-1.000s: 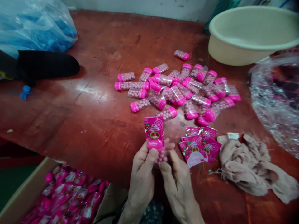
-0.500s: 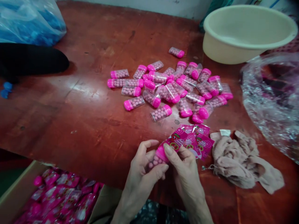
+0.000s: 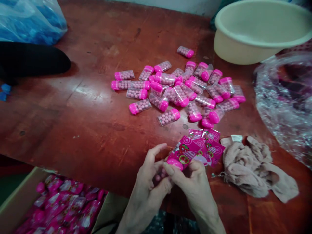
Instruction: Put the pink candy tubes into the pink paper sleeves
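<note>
Stretching before us, a red-brown table bears a cream basin; over the table's near side, the left hand and right hand, just beside pink wrappers, hold one pink-capped tube in curled fingers.

A pale wall rose beyond the far edge of the red-brown table, where a cream basin stood toward the right. Crinkled clear plastic lay toward the table's right side; a crumpled beige cloth lay nearer the front edge. Toward the far left, a translucent bag showed blue contents behind a round-ended black object.
</note>
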Tool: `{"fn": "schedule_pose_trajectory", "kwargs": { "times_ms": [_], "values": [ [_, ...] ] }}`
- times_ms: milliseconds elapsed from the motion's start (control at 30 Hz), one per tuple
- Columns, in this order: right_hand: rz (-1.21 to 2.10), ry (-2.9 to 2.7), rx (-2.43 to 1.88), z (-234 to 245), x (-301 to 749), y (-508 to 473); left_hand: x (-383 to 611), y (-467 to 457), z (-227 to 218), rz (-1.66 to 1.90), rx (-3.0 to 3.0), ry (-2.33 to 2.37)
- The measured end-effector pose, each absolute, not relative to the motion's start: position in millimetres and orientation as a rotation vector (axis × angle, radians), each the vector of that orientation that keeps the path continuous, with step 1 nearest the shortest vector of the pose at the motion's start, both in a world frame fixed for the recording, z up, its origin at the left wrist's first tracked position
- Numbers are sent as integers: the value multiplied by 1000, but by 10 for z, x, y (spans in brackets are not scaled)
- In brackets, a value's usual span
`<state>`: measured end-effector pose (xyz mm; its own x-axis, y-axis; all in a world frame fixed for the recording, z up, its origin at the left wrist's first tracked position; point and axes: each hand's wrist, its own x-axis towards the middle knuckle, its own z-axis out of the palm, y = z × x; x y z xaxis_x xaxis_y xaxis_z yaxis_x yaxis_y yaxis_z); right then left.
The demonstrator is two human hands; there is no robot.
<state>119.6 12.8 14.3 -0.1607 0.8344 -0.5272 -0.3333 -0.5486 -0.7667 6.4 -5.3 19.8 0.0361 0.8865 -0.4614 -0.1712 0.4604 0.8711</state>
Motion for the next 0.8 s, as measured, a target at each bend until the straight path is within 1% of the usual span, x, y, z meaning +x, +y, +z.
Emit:
{"fn": "schedule_pose_trajectory", "kwargs": {
  "times_ms": [133, 233, 333, 467, 533, 733, 800],
  "values": [
    [1862, -446, -1220, 171, 1214, 151, 67, 23, 154, 851, 744, 1197],
    [1829, -403, -1245, 166, 1196, 145, 66, 30, 142, 823, 786, 1189],
    [1808, -572, -1354, 147, 1196, 130, 90, -14, 135, 878, 745, 1230],
    [1682, -865, -1538, 120, 1233, 133, 176, -39, 97, 977, 610, 1207],
    [1634, -898, -1585, 112, 1244, 140, 221, -21, 80, 1003, 544, 1198],
    [1755, -676, -1346, 102, 1220, 143, 275, 37, 112, 1064, 395, 1007],
    [1724, -690, -1363, 100, 1197, 141, 290, 29, 130, 1081, 353, 944]
  ]
}}
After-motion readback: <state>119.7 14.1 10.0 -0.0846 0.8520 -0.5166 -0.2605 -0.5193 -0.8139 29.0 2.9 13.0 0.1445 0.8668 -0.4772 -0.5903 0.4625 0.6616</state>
